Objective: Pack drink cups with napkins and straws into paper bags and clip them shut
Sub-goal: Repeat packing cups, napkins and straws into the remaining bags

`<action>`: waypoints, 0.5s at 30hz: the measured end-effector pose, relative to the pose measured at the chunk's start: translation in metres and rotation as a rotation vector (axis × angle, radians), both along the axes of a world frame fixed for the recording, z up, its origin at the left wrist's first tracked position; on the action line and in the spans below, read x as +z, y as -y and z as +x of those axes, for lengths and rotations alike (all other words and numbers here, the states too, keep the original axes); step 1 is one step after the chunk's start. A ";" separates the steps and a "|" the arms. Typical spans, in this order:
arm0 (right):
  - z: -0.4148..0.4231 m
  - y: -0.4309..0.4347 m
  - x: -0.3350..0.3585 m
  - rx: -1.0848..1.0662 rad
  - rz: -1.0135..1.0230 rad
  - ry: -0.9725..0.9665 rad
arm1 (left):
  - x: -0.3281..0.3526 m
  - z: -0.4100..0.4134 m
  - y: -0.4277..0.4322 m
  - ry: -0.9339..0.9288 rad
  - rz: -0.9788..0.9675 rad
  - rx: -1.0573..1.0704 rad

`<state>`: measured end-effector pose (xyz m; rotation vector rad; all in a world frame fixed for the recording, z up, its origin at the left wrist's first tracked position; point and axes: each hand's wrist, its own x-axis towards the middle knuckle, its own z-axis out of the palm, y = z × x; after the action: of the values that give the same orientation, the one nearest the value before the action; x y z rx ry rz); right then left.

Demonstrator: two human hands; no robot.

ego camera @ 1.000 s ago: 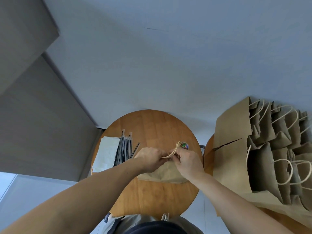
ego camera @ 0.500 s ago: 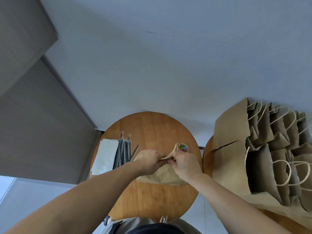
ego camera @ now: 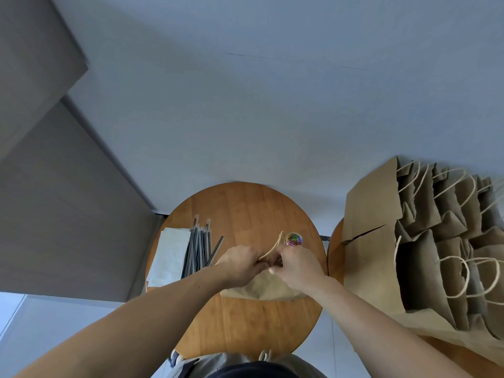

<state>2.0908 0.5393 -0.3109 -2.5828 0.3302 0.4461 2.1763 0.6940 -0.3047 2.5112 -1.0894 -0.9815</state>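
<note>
A brown paper bag (ego camera: pixel 261 289) stands on the round wooden table (ego camera: pixel 245 208), its top pressed together. My left hand (ego camera: pixel 240 264) and my right hand (ego camera: pixel 296 264) both pinch the bag's top edge, fingertips meeting at the middle. The bag's twine handle (ego camera: pixel 274 246) sticks up between them. A small clear tub of coloured clips (ego camera: pixel 294 239) sits just behind my right hand. Black wrapped straws (ego camera: pixel 199 249) and a stack of white napkins (ego camera: pixel 170 257) lie at the table's left. What the bag holds is hidden.
A second table at the right carries several brown paper bags (ego camera: pixel 436 252) with twine handles, standing in rows. A grey wall (ego camera: pixel 54 214) runs along the left. The pale floor (ego camera: pixel 272 105) lies beyond the table.
Both hands stay pinched on the bag's top with small finger shifts. The view has dipped slightly, so table and bags sit a little lower in the frame.
</note>
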 end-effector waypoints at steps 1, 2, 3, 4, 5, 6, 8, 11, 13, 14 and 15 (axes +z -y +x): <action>0.000 -0.001 -0.001 -0.007 0.008 0.006 | -0.001 0.000 0.000 -0.004 -0.003 0.005; -0.001 -0.002 -0.002 -0.013 0.014 0.014 | -0.002 -0.001 0.000 -0.006 -0.004 0.009; -0.002 -0.003 -0.003 -0.020 0.016 0.022 | -0.003 -0.001 -0.001 -0.004 -0.004 0.009; -0.003 -0.004 -0.003 -0.026 0.015 0.031 | -0.005 -0.002 -0.001 0.000 -0.004 0.006; -0.004 -0.005 -0.004 -0.029 0.010 0.042 | -0.006 -0.002 -0.001 0.007 -0.006 0.001; -0.005 -0.005 -0.005 -0.029 0.000 0.054 | -0.007 -0.002 -0.001 0.014 -0.004 -0.003; -0.007 -0.005 -0.005 -0.027 -0.020 0.068 | -0.006 -0.002 0.000 0.026 -0.002 -0.006; -0.009 0.000 -0.003 -0.024 -0.049 0.088 | -0.003 -0.001 0.001 0.051 -0.003 -0.019; -0.010 0.001 -0.004 -0.023 -0.074 0.092 | 0.003 0.001 0.005 0.033 -0.074 0.037; -0.010 0.000 -0.005 -0.016 -0.082 0.082 | 0.009 0.002 0.009 0.021 -0.129 0.086; -0.011 -0.001 -0.006 -0.006 -0.087 0.073 | 0.016 0.005 0.015 0.040 -0.186 0.109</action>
<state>2.0796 0.5407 -0.3171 -2.6743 0.3387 0.3414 2.1811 0.6786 -0.2887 2.4201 -0.9931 -0.7667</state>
